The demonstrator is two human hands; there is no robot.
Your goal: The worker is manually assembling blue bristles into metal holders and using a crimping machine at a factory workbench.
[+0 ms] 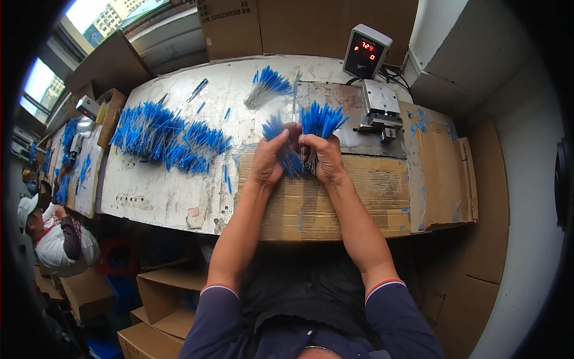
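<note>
My left hand is closed around a loose bundle of thin wire pieces with blue ends; this bundle is slightly blurred. Some blue ends also point down below the fingers. Right beside it, my right hand grips a denser blue-ended wire bundle, blue ends up and pale looped ends hanging below. Both hands are over the near edge of the bench, above a cardboard sheet. Beyond them a fanned wire bundle lies on the worn white tabletop.
To the left spreads a large pile of blue-ended wires, with a screwdriver behind it. A metal fixture and a box with a red digital display stand at the back right. Another person sits far left.
</note>
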